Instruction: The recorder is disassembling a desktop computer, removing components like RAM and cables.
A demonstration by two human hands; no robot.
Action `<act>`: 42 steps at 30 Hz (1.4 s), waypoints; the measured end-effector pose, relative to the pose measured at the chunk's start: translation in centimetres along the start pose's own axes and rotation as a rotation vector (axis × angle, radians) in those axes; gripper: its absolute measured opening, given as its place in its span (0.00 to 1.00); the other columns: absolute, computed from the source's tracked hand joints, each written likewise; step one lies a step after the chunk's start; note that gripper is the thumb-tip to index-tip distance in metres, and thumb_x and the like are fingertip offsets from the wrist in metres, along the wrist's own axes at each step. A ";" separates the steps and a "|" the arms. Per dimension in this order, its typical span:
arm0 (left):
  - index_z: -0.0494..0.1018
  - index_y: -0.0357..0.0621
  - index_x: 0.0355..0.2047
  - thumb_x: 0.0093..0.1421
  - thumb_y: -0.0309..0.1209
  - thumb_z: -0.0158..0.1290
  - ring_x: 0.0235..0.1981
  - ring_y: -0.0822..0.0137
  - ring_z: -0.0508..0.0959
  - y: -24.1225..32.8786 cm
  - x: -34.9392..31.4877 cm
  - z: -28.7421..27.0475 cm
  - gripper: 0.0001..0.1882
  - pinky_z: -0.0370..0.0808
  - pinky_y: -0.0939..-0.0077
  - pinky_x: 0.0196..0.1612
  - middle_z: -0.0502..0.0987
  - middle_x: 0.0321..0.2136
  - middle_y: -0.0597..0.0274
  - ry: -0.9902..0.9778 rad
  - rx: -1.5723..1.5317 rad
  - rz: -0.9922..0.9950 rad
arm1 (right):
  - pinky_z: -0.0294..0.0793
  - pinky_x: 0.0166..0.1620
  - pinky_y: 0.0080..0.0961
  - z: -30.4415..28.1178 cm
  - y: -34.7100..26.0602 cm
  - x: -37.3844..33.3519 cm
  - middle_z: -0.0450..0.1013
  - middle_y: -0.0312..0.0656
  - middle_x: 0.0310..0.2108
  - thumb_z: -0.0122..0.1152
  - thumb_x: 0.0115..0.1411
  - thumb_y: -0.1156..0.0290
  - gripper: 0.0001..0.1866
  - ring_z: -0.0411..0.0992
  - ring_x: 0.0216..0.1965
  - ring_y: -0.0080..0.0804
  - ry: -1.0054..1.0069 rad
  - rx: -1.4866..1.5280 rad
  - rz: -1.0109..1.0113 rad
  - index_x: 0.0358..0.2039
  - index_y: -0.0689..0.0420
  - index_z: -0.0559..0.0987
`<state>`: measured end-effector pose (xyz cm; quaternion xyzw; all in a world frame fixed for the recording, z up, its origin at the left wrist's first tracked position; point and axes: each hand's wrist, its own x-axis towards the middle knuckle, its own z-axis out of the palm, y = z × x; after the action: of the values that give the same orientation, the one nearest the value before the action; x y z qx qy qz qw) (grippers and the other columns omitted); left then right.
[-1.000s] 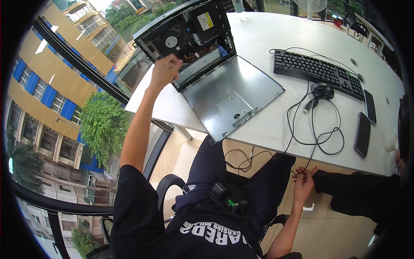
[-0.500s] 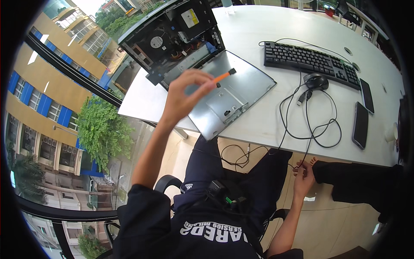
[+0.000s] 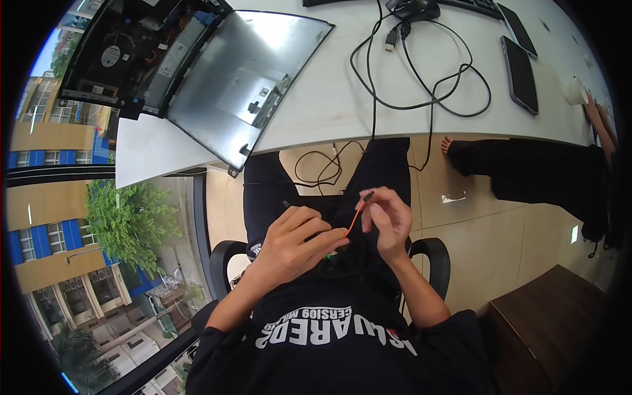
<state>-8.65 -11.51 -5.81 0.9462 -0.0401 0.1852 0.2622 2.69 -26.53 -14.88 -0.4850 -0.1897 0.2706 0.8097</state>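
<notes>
behind a big window at the left, yellow and blue buildings and green trees are seen far below. on the white table (image 3: 342, 99), at its left corner, an open computer case (image 3: 131, 52) lies on its side; inside it a round black fan, some coloured wires and grey metal parts are visible, but the smaller parts are too small to tell. just beside the case, touching it, the grey metal side panel (image 3: 243, 79) lies flat and its corner hangs a little over the table edge. more to the right, black cables (image 3: 421, 85) make loops on the table and some fall down over the edge, a black mouse (image 3: 413, 8) sits at the top, and two dark phones (image 3: 520, 72) lie near the right end, with a white paper cup (image 3: 577, 91) beside them. under the table the floor is beige tile, and another person's leg in dark trousers (image 3: 526, 171) with a bare foot is stretched there. low in the middle, over the lap, the left hand (image 3: 296, 247) is closed around the lower end of a thin orange tool (image 3: 356, 214) with a black tip. the right hand (image 3: 388, 220) pinches its upper part with the fingers, so both hands hold it, well apart from the table.
</notes>
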 end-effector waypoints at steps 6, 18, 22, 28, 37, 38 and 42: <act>0.82 0.46 0.34 0.45 0.28 0.70 0.30 0.64 0.74 -0.2 -1.6 0.4 0.14 0.71 0.71 0.32 0.76 0.26 0.68 0.016 0.043 -0.136 | 0.67 0.23 0.18 -1.6 0.3 0.8 0.74 0.45 0.34 0.55 0.64 0.71 0.11 0.68 0.20 0.23 -0.182 0.217 0.309 0.43 0.64 0.78; 0.83 0.44 0.42 0.51 0.20 0.64 0.27 0.66 0.77 -0.4 -2.2 0.0 0.16 0.73 0.74 0.28 0.80 0.28 0.61 0.086 -0.161 -0.370 | 0.68 0.24 0.18 -2.1 0.0 1.6 0.76 0.45 0.31 0.61 0.64 0.70 0.10 0.69 0.21 0.24 -0.317 0.233 0.328 0.39 0.64 0.81; 0.82 0.42 0.44 0.53 0.20 0.63 0.27 0.67 0.80 -0.3 -2.1 0.4 0.16 0.75 0.76 0.29 0.82 0.31 0.58 -0.010 -0.243 -0.432 | 0.68 0.25 0.18 -2.4 -0.3 1.9 0.75 0.45 0.31 0.63 0.63 0.67 0.10 0.69 0.22 0.24 -0.291 0.200 0.327 0.37 0.63 0.82; 0.81 0.39 0.46 0.56 0.19 0.61 0.28 0.69 0.83 -0.6 -1.9 -0.2 0.16 0.78 0.80 0.31 0.83 0.32 0.54 -0.050 -0.308 -0.542 | 0.69 0.26 0.18 -2.4 0.4 1.7 0.77 0.45 0.32 0.61 0.64 0.72 0.10 0.69 0.22 0.23 -0.189 0.200 0.327 0.42 0.63 0.82; 0.81 0.44 0.47 0.59 0.21 0.59 0.26 0.67 0.83 -1.0 -2.5 -0.3 0.15 0.78 0.76 0.30 0.83 0.29 0.55 0.005 -0.357 -0.681 | 0.69 0.26 0.18 -2.4 0.4 1.6 0.77 0.44 0.33 0.60 0.65 0.70 0.11 0.69 0.23 0.22 -0.138 0.206 0.367 0.43 0.63 0.81; 0.81 0.42 0.47 0.59 0.20 0.58 0.28 0.69 0.84 -1.3 -2.3 -0.5 0.15 0.79 0.79 0.32 0.84 0.31 0.55 -0.047 -0.352 -0.637 | 0.69 0.26 0.18 -2.5 0.5 1.7 0.77 0.44 0.33 0.60 0.65 0.70 0.11 0.69 0.23 0.22 -0.134 0.211 0.366 0.43 0.63 0.81; 0.80 0.40 0.47 0.61 0.19 0.56 0.29 0.71 0.85 -1.6 -2.7 -1.0 0.15 0.80 0.82 0.34 0.85 0.32 0.55 -0.096 -0.387 -0.617 | 0.68 0.25 0.18 -2.8 0.2 2.0 0.76 0.41 0.33 0.58 0.67 0.67 0.11 0.69 0.22 0.21 -0.042 0.276 0.388 0.42 0.62 0.79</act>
<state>-11.25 -9.64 -6.80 0.8543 0.2008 0.0416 0.4776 5.76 -27.13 -16.23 -0.3912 -0.0708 0.4547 0.7970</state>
